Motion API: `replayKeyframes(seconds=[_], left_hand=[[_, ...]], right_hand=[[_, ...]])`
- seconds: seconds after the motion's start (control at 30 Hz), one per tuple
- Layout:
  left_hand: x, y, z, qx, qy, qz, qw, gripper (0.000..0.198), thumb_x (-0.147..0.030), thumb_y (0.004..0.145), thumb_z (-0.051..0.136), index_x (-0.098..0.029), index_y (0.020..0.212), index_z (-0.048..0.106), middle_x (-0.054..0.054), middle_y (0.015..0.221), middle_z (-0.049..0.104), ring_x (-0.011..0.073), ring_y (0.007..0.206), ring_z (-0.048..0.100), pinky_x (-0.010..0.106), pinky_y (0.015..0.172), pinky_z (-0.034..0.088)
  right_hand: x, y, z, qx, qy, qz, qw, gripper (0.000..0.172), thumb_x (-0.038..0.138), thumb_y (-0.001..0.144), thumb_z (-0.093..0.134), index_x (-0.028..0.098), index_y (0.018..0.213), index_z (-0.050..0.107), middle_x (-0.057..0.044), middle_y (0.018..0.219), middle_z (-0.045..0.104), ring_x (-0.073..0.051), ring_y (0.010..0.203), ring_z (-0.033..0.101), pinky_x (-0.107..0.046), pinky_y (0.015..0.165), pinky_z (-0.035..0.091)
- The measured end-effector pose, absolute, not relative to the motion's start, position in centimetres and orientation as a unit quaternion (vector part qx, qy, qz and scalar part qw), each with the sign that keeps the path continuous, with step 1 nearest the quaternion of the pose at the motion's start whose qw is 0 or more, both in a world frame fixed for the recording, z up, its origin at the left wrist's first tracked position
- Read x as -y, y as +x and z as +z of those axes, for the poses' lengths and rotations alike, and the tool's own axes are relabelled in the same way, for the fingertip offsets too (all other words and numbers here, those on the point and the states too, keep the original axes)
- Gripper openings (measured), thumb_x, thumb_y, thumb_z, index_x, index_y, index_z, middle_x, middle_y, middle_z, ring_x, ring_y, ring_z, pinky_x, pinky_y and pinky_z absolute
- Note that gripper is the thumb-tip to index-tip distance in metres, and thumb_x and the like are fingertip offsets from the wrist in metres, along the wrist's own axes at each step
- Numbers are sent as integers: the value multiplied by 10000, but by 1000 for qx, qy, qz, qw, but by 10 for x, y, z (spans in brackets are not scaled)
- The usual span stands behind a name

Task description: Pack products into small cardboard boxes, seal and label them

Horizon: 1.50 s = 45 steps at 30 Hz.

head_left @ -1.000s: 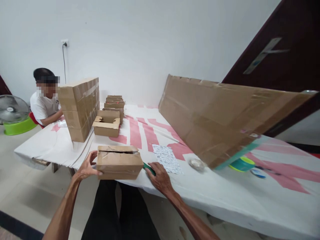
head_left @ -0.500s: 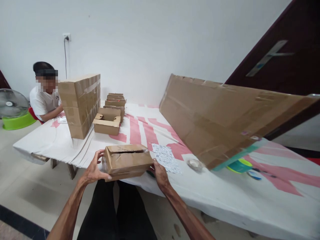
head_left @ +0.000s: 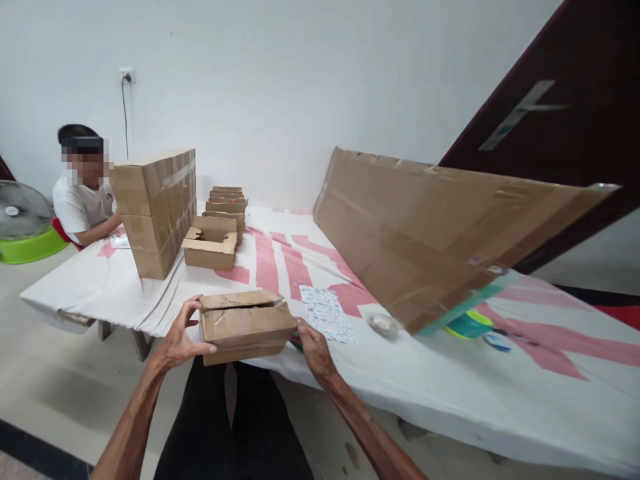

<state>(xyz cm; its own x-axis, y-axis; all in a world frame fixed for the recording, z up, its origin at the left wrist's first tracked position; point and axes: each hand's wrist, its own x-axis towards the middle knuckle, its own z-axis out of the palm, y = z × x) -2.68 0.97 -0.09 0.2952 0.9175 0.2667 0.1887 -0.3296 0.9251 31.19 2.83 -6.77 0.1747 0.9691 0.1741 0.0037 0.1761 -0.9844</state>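
A small brown cardboard box [head_left: 246, 328] is at the table's near edge, above my lap. Its two top flaps nearly meet, with a dark narrow gap between them and shiny clear tape on the front one. My left hand [head_left: 184, 339] grips the box's left end, thumb on the front and fingers over the back corner. At the right end, my right hand [head_left: 314, 347] presses its thumb against the side, and its other fingers are mostly hidden. Something dark green shows just below that hand, too covered to name.
Taped boxes stand stacked [head_left: 155, 217] at left, beside a row of open boxes [head_left: 209, 257]. A sticker sheet [head_left: 327, 313], a clear tape roll [head_left: 384, 325] and a teal-and-yellow roll [head_left: 469, 325] lie on the cloth-covered table [head_left: 425, 393]. A large cardboard panel [head_left: 425, 233] leans at right. A person [head_left: 83, 207] sits far left.
The box has tilted slightly, so its front flap and the gap face me more. Both hands keep their places at its ends. The whole view has shifted a little.
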Motion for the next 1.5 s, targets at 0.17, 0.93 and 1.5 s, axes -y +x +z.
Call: replayKeyframes(seconds=[0.17, 0.93, 1.5], left_hand=[[-16, -30, 4, -397, 721, 423, 378, 674, -416, 674, 956, -269, 1201, 563, 146, 1670, 318, 391, 1518, 392, 530, 1141, 469], [-40, -41, 28, -465, 606, 454, 459, 442, -527, 832, 744, -247, 1170, 801, 87, 1561, 555, 390, 1443, 501, 499, 1137, 492], [-29, -42, 42, -445, 700, 356, 431, 677, -484, 822, 804, -312, 1442, 594, 93, 1586, 467, 363, 1443, 490, 412, 985, 588]], right_hand=[[-28, 308, -68, 506, -493, 406, 580, 713, 876, 808, 609, 221, 1028, 787, -100, 1085, 798, -286, 996, 721, -392, 819, 628], [-45, 350, -131, 743, -610, -53, 270, 184, 267, 941, 579, 219, 1087, 682, -105, 1019, 667, -282, 980, 614, -377, 850, 472], [-54, 352, -132, 700, -609, 12, 373, 308, 324, 974, 448, 207, 1103, 702, -128, 1001, 720, -286, 949, 673, -397, 858, 527]])
